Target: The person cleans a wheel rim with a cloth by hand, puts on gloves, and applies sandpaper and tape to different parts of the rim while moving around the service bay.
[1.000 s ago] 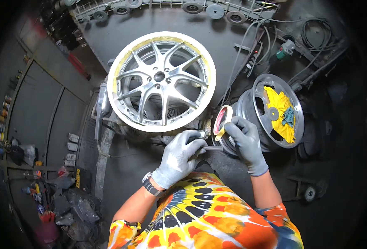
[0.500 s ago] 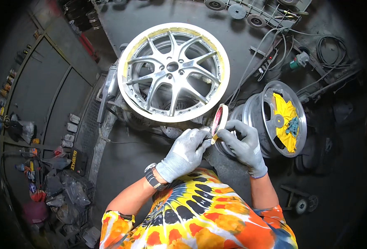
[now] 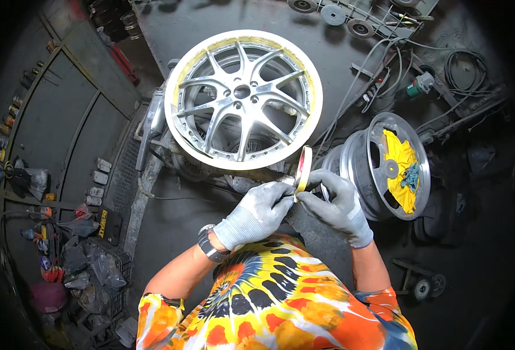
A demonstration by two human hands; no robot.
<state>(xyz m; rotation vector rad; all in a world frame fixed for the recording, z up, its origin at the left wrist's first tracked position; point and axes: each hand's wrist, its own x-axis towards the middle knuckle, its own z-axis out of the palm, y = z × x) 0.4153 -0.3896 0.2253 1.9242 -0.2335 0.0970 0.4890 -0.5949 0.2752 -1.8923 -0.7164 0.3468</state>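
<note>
A roll of pale yellow masking tape point(image 3: 306, 165) with a reddish inside stands on edge between my gloved hands, just below the near rim of a large silver spoked wheel point(image 3: 247, 125). My left hand point(image 3: 256, 211), in a grey glove with a dark watch at the wrist, is closed in a pinch at the lower end of the roll. From the right, my right hand point(image 3: 340, 203) also pinches there, its thumb and fingertips on the tape. The fingertips almost meet, so the tape's loose end is hard to make out. Yellowish tape lines the wheel's rim.
Beside my right hand a second wheel point(image 3: 359, 169) lies tilted, with a yellow cloth point(image 3: 402, 169) on it. Beyond are a green angle grinder point(image 3: 416, 87), coiled cables point(image 3: 466, 73) and a rack with discs point(image 3: 333, 16). Bags and containers point(image 3: 97, 268) stand at the left.
The tape roll has turned more edge-on and shifted slightly left. My right fingers have drawn in closer to my left fingertips. The wheels have stayed in place.
</note>
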